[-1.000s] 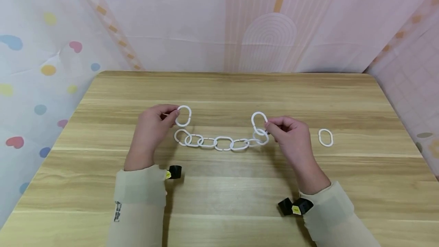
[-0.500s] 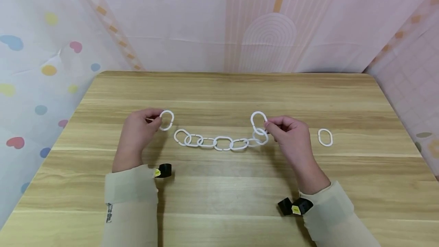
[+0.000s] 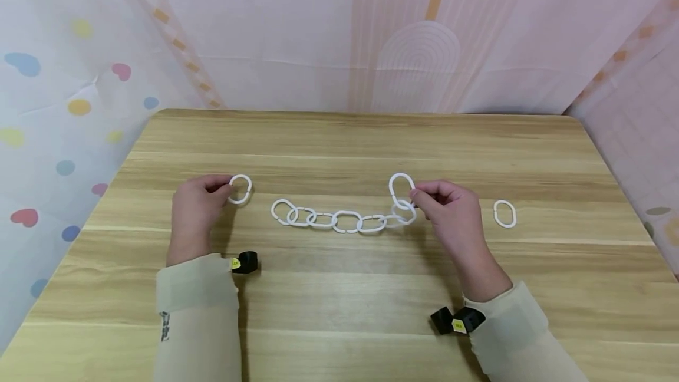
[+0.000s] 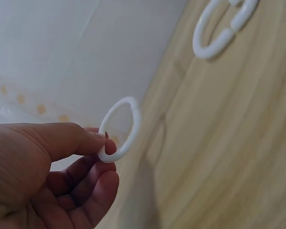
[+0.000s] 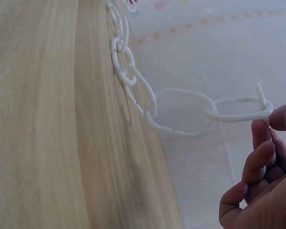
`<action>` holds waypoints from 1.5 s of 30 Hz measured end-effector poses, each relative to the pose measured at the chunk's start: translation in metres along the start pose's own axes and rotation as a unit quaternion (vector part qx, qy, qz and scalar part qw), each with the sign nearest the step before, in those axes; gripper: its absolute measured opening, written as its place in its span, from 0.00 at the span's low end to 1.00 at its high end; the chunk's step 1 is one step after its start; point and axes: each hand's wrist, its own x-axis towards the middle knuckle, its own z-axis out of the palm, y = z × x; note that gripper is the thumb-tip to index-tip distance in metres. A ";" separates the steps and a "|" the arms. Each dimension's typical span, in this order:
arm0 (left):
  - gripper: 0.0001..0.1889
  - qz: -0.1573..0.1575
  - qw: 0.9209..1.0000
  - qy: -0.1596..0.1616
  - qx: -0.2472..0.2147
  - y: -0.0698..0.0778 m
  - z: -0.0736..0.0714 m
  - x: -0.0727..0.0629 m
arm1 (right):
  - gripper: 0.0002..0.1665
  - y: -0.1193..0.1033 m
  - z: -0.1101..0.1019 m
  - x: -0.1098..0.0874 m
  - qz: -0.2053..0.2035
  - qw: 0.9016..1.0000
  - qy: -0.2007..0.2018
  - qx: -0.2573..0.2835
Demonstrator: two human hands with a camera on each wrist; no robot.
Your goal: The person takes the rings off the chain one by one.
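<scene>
My left hand (image 3: 193,214) pinches a single white oval chain link (image 3: 241,177) between thumb and fingers, held above the table on the left. In the left wrist view that loose link (image 4: 136,121) stands near upright at the fingertips, apart from the chain. A chain of several white links (image 3: 347,213) lies across the middle. My right hand (image 3: 451,217) pinches its right end, where the last links are raised off the table. In the right wrist view the lifted links (image 5: 190,91) stretch toward the fingertips, and the link at the fingers is partly hidden.
Another loose white link (image 3: 495,215) lies flat to the right of my right hand. The wooden table (image 3: 345,311) ends at a patterned pink-and-white cloth backdrop (image 3: 297,34). Small black devices sit at both cuffs, such as the left one (image 3: 247,262).
My left hand has moved left and slightly nearer to me with its link, away from the chain's left end. My right hand and the chain have stayed almost still.
</scene>
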 end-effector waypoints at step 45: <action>0.16 -0.071 0.997 0.000 -0.001 -0.009 0.008 0.012 | 0.09 0.000 0.000 0.000 -0.010 1.000 -0.005 0.005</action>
